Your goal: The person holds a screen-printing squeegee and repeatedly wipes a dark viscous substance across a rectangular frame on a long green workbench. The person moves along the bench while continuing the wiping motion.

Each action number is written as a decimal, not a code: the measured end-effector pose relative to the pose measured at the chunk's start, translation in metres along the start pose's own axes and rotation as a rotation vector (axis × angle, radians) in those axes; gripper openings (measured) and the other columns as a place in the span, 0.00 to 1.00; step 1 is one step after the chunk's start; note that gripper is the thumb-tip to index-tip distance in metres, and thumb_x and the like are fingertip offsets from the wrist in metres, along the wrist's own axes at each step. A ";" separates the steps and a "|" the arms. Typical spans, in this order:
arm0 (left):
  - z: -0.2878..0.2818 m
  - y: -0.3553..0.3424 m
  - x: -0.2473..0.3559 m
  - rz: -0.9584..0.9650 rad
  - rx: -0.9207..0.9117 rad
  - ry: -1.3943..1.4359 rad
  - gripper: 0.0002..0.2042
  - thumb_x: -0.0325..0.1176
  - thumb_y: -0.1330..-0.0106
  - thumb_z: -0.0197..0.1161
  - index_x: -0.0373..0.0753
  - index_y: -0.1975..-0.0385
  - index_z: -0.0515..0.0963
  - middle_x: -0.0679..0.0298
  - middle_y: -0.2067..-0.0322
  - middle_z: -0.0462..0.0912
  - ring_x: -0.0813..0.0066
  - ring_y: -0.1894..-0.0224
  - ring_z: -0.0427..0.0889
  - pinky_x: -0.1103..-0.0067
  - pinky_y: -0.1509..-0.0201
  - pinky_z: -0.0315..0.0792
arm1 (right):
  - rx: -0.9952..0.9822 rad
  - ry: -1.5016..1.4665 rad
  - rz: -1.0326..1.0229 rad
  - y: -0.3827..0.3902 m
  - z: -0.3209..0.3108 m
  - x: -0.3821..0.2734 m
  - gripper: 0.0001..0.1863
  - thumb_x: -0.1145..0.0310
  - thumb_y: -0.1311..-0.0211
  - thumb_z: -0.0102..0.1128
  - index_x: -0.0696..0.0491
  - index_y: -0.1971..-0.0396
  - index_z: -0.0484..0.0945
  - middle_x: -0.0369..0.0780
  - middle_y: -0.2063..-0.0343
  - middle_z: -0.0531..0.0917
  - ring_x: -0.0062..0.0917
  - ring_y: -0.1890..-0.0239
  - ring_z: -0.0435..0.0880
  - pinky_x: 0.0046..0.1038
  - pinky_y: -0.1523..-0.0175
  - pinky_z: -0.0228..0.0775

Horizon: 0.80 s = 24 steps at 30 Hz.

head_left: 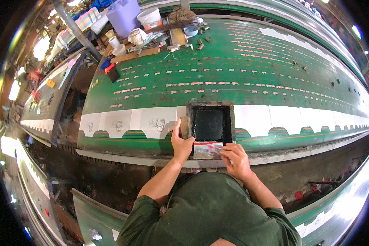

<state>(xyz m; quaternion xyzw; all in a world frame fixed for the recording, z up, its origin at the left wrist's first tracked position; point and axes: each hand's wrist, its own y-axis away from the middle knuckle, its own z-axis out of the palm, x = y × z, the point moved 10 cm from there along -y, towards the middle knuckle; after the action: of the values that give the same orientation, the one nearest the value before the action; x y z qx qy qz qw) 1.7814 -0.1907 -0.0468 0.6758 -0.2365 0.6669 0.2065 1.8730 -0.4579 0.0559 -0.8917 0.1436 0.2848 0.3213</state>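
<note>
A small screen-printing frame [233, 119] with a dark mesh lies at the table's near edge, over the row of white cut fabric pieces [139, 117]. My left hand [182, 141] grips a wooden block [185, 127] at the frame's left side, thumb toward its near corner. At the frame's near end, my right hand [236, 159] pinches the right end of a flat piece wrapped in clear plastic [207, 151], with a red strip along its top. Outline cartoon prints [160, 124] show on the pieces left of the frame; those to the right look blank.
The long green table [160, 98] carries rows of small printed marks. At its far left stand a purple jug [123, 18], a white bucket [149, 17], cups and scraps. A metal rail [274, 157] runs along the near edge. Another green table [98, 209] is behind me.
</note>
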 end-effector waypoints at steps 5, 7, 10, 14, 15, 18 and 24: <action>-0.001 -0.006 -0.008 -0.040 -0.017 0.049 0.48 0.13 0.45 0.68 0.28 0.16 0.64 0.49 0.24 0.76 0.63 0.23 0.76 0.70 0.18 0.68 | -0.275 0.144 -0.124 -0.032 0.034 -0.030 0.27 0.69 0.44 0.82 0.49 0.41 0.88 0.41 0.42 0.87 0.40 0.38 0.86 0.45 0.36 0.79; 0.000 -0.005 -0.004 -0.015 -0.013 0.000 0.48 0.14 0.46 0.68 0.27 0.17 0.65 0.48 0.24 0.76 0.61 0.21 0.75 0.69 0.16 0.66 | -0.355 0.228 -0.130 -0.036 0.048 -0.029 0.28 0.69 0.43 0.80 0.49 0.39 0.87 0.40 0.42 0.87 0.39 0.40 0.86 0.44 0.37 0.79; -0.011 -0.001 0.006 0.037 0.025 -0.195 0.48 0.17 0.49 0.70 0.28 0.18 0.69 0.46 0.21 0.75 0.56 0.17 0.71 0.66 0.11 0.62 | -0.380 0.285 -0.187 -0.043 0.055 -0.037 0.25 0.70 0.39 0.74 0.49 0.39 0.86 0.41 0.47 0.88 0.39 0.47 0.87 0.43 0.40 0.80; -0.006 0.002 0.006 0.066 -0.017 -0.150 0.44 0.29 0.35 0.78 0.30 0.17 0.68 0.47 0.19 0.74 0.58 0.16 0.71 0.67 0.12 0.61 | -0.438 0.289 -0.174 -0.054 0.058 -0.025 0.17 0.71 0.35 0.70 0.49 0.46 0.89 0.42 0.53 0.90 0.42 0.49 0.89 0.45 0.43 0.83; -0.006 -0.001 -0.001 0.109 -0.018 -0.108 0.39 0.33 0.27 0.75 0.32 0.17 0.68 0.47 0.20 0.75 0.59 0.17 0.71 0.66 0.13 0.62 | -0.495 0.283 -0.125 -0.061 0.056 -0.020 0.15 0.72 0.34 0.69 0.49 0.48 0.90 0.42 0.54 0.91 0.43 0.49 0.90 0.46 0.43 0.83; -0.009 -0.009 -0.025 0.007 -0.043 -0.067 0.37 0.30 0.25 0.72 0.34 0.17 0.68 0.50 0.25 0.79 0.63 0.23 0.77 0.68 0.19 0.69 | -0.667 0.158 0.077 -0.093 0.050 -0.007 0.17 0.74 0.33 0.66 0.51 0.47 0.92 0.48 0.51 0.92 0.49 0.43 0.90 0.49 0.39 0.83; -0.009 -0.024 -0.037 -0.076 -0.092 -0.058 0.39 0.27 0.29 0.74 0.33 0.18 0.68 0.50 0.31 0.84 0.62 0.31 0.84 0.67 0.25 0.76 | -0.571 0.186 0.071 -0.141 0.064 0.051 0.15 0.76 0.33 0.65 0.54 0.48 0.91 0.50 0.51 0.93 0.51 0.42 0.89 0.50 0.36 0.81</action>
<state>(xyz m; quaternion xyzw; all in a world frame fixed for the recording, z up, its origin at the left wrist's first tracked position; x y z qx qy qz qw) 1.7885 -0.1642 -0.0831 0.6930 -0.2471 0.6272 0.2557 1.9490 -0.3132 0.0544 -0.9626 0.1178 0.2419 0.0327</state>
